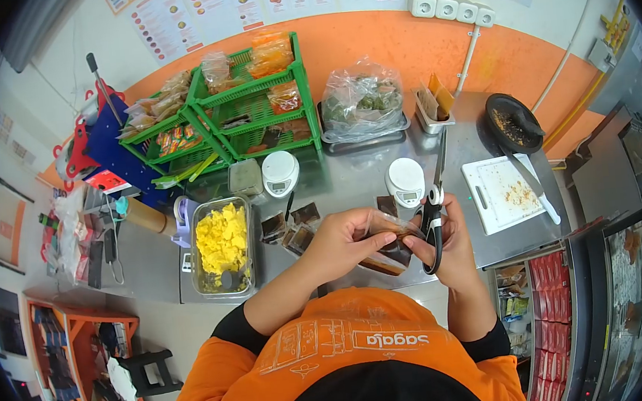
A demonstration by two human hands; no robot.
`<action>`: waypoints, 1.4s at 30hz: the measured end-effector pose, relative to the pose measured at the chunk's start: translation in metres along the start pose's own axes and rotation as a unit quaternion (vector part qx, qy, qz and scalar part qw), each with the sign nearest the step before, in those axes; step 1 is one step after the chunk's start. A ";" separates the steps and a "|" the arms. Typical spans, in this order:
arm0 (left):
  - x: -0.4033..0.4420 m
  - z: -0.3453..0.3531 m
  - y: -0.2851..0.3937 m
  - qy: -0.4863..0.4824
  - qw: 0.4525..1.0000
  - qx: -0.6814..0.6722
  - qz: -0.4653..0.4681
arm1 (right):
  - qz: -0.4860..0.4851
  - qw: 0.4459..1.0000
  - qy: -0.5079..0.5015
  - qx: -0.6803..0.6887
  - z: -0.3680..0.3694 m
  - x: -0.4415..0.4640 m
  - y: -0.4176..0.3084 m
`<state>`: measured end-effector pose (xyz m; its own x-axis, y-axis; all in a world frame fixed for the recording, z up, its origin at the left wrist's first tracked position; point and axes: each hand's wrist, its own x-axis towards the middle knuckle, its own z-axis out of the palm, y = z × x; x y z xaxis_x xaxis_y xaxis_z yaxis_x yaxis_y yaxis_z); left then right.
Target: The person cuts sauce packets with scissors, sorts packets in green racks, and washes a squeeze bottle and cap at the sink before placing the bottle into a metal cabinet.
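Note:
My left hand (344, 241) is closed on a clear plastic sachet (384, 225) with dark brown content, held in front of my chest. My right hand (449, 246) holds a pair of scissors (433, 217) by the black handles, blades pointing away from me. Its thumb and fingers also pinch the near end of the same sachets. More dark sachets (396, 255) hang just below my hands. Loose dark sachets (297, 230) lie on the steel counter to the left of my left hand.
Two white kitchen scales (281, 173) stand on the counter. A tub of yellow food (222, 245) is at left. Green baskets (249, 99), bagged greens (361, 96) and a packet container (436, 116) line the back. A knife (534, 188) lies on a white cutting board (492, 207) near a mortar (513, 124).

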<state>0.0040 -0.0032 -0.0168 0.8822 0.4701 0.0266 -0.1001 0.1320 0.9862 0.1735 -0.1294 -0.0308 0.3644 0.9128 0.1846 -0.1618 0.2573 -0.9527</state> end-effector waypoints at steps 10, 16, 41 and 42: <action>0.004 -0.003 -0.019 -0.063 0.990 -0.032 0.119 | -0.033 0.982 0.163 0.089 0.004 0.013 -0.003; -0.003 -0.020 0.014 -0.024 0.999 0.000 0.043 | 0.014 0.989 0.141 0.045 0.001 0.024 -0.007; -0.014 -0.033 0.032 -0.005 0.961 0.246 0.123 | 0.251 0.907 -0.337 -0.018 -0.065 -0.011 -0.043; -0.014 -0.032 0.032 -0.007 0.958 0.253 0.131 | 0.247 0.908 -0.339 -0.016 -0.064 -0.011 -0.043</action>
<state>-0.0265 0.0223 0.0094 0.8636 0.4174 0.2829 -0.0857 -0.4314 0.8981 0.2351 -0.1704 -0.0076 -0.3943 0.9030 -0.1705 -0.1223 -0.2354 -0.9642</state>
